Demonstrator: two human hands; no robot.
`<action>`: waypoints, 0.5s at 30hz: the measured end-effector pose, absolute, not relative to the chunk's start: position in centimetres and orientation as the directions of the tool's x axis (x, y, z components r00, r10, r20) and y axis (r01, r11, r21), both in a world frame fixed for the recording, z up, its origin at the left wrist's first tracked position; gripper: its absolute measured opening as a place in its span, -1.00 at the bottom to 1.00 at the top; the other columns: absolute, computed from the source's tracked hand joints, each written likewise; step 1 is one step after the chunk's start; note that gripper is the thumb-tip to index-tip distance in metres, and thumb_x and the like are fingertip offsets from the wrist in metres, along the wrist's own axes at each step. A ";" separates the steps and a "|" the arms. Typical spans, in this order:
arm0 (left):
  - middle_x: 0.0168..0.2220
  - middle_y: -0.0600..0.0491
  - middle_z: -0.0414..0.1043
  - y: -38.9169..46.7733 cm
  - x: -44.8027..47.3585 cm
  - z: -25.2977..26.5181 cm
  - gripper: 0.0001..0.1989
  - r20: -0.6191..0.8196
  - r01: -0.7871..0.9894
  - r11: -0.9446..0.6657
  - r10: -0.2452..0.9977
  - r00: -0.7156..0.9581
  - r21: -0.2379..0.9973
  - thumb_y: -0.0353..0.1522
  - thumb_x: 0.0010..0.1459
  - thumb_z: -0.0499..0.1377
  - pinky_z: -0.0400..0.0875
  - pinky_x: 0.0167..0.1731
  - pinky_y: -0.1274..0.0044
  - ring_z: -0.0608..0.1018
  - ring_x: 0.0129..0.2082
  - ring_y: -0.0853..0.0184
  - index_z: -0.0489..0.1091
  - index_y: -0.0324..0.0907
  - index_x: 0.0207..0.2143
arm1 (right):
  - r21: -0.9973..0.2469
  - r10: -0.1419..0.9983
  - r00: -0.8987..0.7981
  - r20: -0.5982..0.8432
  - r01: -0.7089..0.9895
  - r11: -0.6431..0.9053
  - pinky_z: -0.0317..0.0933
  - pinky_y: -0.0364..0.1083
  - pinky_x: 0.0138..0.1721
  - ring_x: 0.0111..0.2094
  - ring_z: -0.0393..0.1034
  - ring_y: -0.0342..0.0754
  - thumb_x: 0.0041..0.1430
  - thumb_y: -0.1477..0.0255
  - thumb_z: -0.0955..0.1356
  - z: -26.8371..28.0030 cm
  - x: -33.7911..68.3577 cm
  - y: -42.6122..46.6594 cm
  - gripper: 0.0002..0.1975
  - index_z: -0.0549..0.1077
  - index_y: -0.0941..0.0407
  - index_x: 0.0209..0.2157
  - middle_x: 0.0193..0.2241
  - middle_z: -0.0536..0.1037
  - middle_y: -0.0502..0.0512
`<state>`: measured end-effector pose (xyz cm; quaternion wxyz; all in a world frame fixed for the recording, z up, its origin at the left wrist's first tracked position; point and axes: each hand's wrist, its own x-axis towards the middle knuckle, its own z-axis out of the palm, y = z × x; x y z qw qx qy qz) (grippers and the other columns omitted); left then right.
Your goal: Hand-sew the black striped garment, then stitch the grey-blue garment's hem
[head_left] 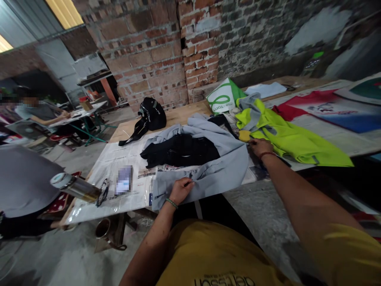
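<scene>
My left hand (180,191) pinches the near edge of a light grey cloth garment (230,169), which is spread over the table and hangs a little past its front edge. A black piece of clothing (190,151) lies crumpled on top of the grey cloth. My right hand (261,147) is at the right side of the grey cloth, fingers curled together; what they hold, if anything, is hidden. Just beyond those fingers is a small yellow object (244,136) of unclear kind. A bright yellow-green garment with grey patches (297,139) lies right beside this hand.
A black cap (156,113), a green-white bag (224,97) and a red, white and blue printed cloth (324,107) lie farther back. At left are a phone (124,180), glasses (102,192) and a bottle (76,187). A person (24,178) sits close at left; another works farther off.
</scene>
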<state>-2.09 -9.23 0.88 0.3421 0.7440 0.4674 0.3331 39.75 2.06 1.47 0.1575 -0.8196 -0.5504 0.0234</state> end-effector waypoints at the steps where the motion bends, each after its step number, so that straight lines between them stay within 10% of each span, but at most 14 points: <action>1: -0.44 0.06 0.46 -9.2 -2.1 0.9 -0.79 0.178 0.471 -0.331 0.924 0.340 0.818 -0.30 0.06 0.11 0.33 -0.34 0.57 0.45 -0.40 0.38 0.47 -0.24 -0.40 | -0.274 0.907 0.396 0.143 0.896 -0.349 0.14 0.05 -0.20 -0.10 0.26 0.17 0.07 0.37 0.23 1.5 39.6 1.9 -0.65 0.47 0.07 -0.11 -0.11 0.40 0.27; 15: -0.41 0.05 0.49 -9.1 -2.1 0.6 -0.82 0.193 0.483 -0.339 0.925 0.326 0.807 -0.32 0.06 0.12 0.36 -0.30 0.56 0.48 -0.37 0.37 0.48 -0.22 -0.38 | -0.123 0.972 0.217 0.092 0.971 -0.205 0.03 -0.08 -0.12 -0.15 0.23 0.03 0.15 0.37 0.23 2.6 39.6 2.4 -0.66 0.45 0.25 -0.12 -0.17 0.43 0.35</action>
